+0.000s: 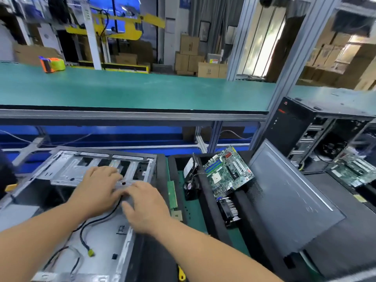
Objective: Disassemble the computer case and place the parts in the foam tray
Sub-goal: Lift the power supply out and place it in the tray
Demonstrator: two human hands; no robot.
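Both hands, left hand (97, 187) and right hand (145, 202), fingers spread flat on drive bracket (81, 169) inside computer case (61, 200); grip unclear. Risk: sharp metal edges, snagged black cable (95, 220).

Single head-worn wide-angle view, looking forward and down, sitting close over the open grey metal computer case (81, 192), green-topped bench (142, 88) running behind.
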